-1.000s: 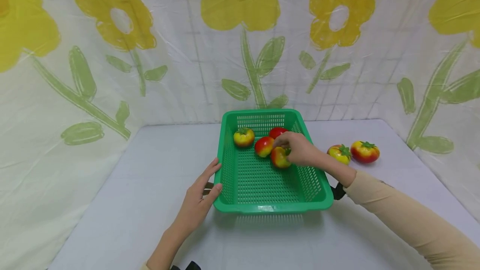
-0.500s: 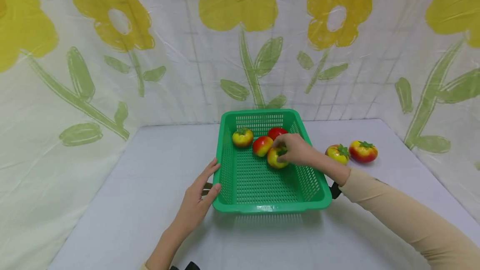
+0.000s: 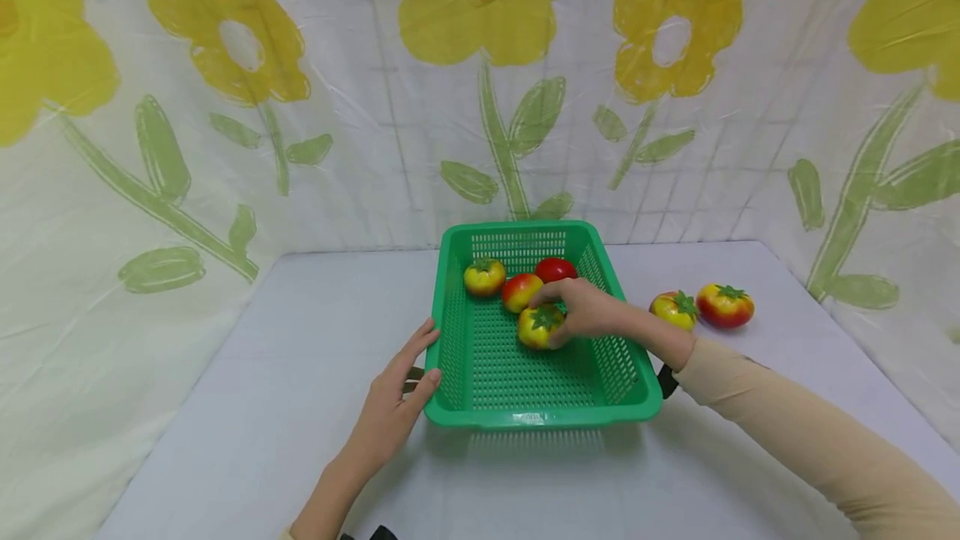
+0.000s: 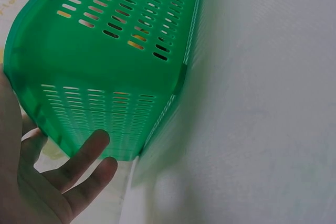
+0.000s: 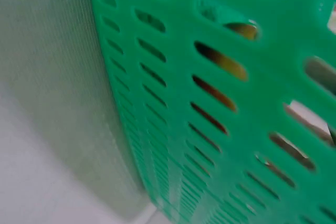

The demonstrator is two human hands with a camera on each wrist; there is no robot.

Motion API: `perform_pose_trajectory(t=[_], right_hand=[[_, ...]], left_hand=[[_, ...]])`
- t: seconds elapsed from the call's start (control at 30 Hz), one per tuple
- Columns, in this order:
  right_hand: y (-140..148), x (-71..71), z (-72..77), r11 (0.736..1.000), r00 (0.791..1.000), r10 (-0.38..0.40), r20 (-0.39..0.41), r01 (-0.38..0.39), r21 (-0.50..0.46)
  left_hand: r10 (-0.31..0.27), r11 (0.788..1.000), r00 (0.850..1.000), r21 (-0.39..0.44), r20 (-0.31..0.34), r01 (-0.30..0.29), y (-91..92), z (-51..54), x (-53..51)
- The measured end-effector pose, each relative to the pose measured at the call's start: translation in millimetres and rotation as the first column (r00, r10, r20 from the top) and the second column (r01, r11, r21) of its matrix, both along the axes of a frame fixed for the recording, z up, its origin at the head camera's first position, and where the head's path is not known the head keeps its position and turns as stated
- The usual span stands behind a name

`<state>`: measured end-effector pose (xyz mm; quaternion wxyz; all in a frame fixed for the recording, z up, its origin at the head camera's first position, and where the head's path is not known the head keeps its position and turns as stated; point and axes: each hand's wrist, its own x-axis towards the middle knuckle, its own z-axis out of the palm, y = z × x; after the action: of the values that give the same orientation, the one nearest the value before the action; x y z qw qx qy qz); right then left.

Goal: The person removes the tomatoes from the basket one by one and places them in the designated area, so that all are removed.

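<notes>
A green perforated plastic basket [image 3: 525,417] stands on the table. My left hand [image 3: 390,407] rests against its left rim, thumb and fingers fairly straight; in the left wrist view, two loose fingers [image 4: 97,142] lie by the outer wall. Inside the basket, my right hand [image 3: 588,308] holds a yellow-and-red artificial fruit with a leafy green top [image 3: 534,330] between thumb and fingers. Behind it sit a red-yellow fruit [image 3: 519,293], a red fruit [image 3: 556,269] and a yellow leafy-topped fruit [image 3: 484,277]. The right wrist view shows only the basket's outer wall [image 5: 173,98], with fruit colour through its slots.
Two more leafy-topped fruits, a yellow one [image 3: 672,310] and a red-yellow one [image 3: 725,306], lie on the white-covered table [image 3: 330,307] right of the basket, close to my right forearm. A flower-print curtain [image 3: 337,148] hangs behind.
My right hand has shifted the held fruit left and slightly nearer, and its leafy top now faces more toward me. My left hand stays at the rim.
</notes>
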<state>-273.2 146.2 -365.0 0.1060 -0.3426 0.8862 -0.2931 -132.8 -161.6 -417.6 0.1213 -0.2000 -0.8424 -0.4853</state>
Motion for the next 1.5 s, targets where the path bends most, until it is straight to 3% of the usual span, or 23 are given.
perform_pose_trajectory(t=[0.43, 0.8, 1.17, 1.5], right_hand=[[-7.7, -0.4, -7.1, 0.993, 0.993, 0.104, -0.058, -0.107, -0.045], [-6.2, 1.4, -5.8, 0.987, 0.994, 0.109, -0.024, -0.111, -0.117], [-5.0, 2.8, -4.2, 0.989, 0.997, 0.052, -0.065, -0.061, -0.138], [-3.8, 1.3, -3.4, 0.961, 0.998, 0.055, -0.026, -0.060, -0.268]], left_hand=[[0.001, 1.000, 1.000, 0.002, -0.020, -0.001, -0.1, -0.5, 0.7], [0.016, 1.000, 1.000, -0.007, 0.009, -0.016, 0.5, -0.4, 0.6], [0.021, 1.000, 1.000, -0.022, 0.003, -0.021, 0.9, -1.6, -0.8], [0.017, 0.999, 1.000, -0.036, 0.000, -0.017, 0.0, -1.9, -0.9]])
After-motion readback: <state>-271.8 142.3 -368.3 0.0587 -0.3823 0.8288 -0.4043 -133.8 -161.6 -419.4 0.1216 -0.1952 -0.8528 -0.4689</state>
